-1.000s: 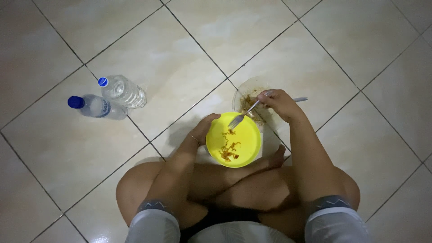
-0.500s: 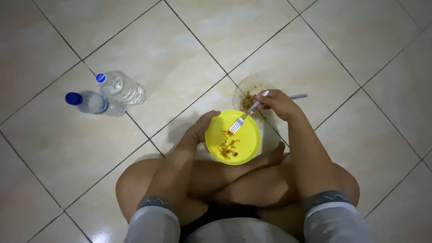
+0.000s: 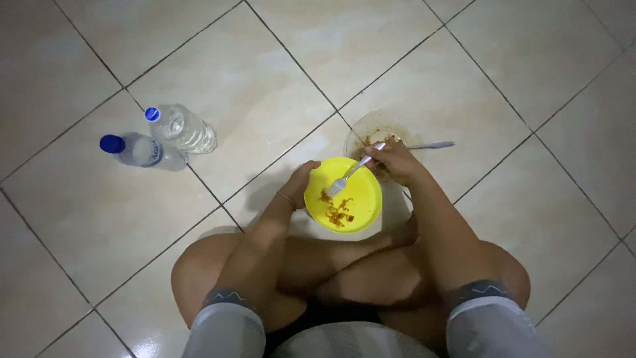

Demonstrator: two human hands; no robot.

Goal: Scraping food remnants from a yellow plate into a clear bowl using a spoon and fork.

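Observation:
I sit cross-legged on a tiled floor. My left hand [image 3: 300, 185] holds the left rim of a round yellow plate [image 3: 361, 182] above my legs. A few brown noodle scraps [image 3: 340, 212] lie on the plate. My right hand [image 3: 392, 159] grips a silver fork [image 3: 344, 178], and its tines touch the plate's upper left part beside the scraps. Behind the plate stands a clear bowl [image 3: 371, 127] smeared with brown sauce, partly hidden by my right hand.
Two clear plastic water bottles with blue caps, one [image 3: 179, 129] and another [image 3: 142, 151], lie on the floor to the left. A second utensil handle [image 3: 434, 144] sticks out of the clear bowl toward the right. My bare foot rests just under the plate.
My right hand moved left and toward me, bringing the fork tines down onto the noodle scraps. The yellow plate tilted and shifted slightly.

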